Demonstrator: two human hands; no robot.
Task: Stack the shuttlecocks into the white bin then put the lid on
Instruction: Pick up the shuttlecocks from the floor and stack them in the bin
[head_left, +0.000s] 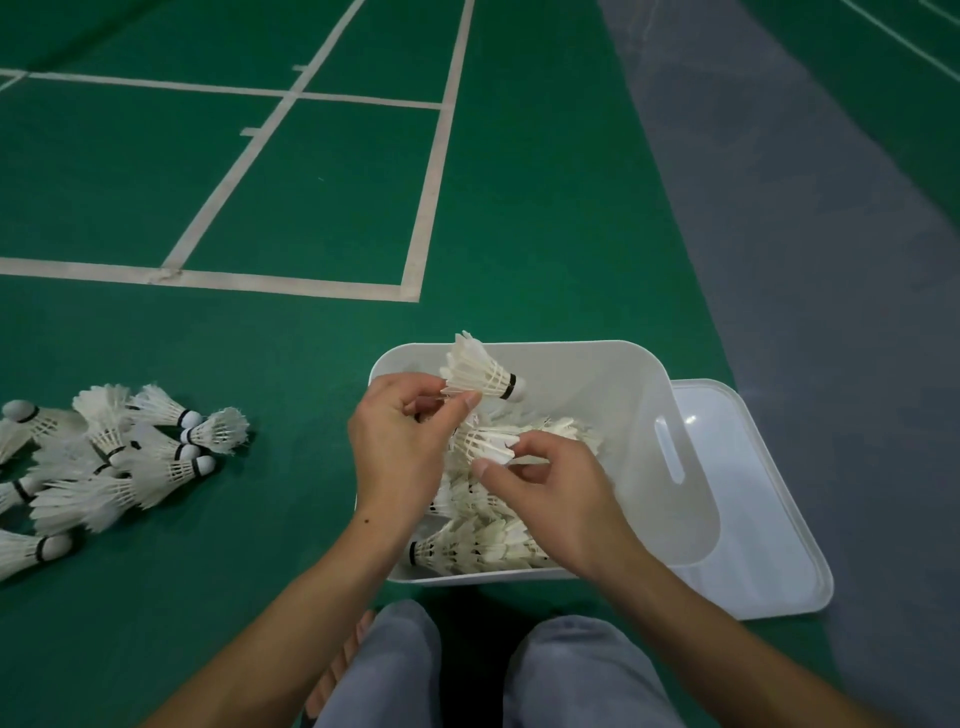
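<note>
The white bin (613, 364) stands on the green court floor in front of my knees, with several white shuttlecocks (483, 545) lying in rows inside it. My left hand (400, 447) is over the bin's left side and pinches a shuttlecock (480, 371) by its feather skirt, cork pointing right. My right hand (561, 493) is over the bin's middle and pinches the feathers of another shuttlecock (488, 441). The white lid (753, 545) lies flat on the floor, partly under the bin's right side.
A pile of several loose shuttlecocks (104, 467) lies on the green floor to the left of the bin. My grey-trousered knees (467, 670) are at the bottom edge. White court lines (426, 208) run ahead, and a grey floor strip (805, 260) lies to the right.
</note>
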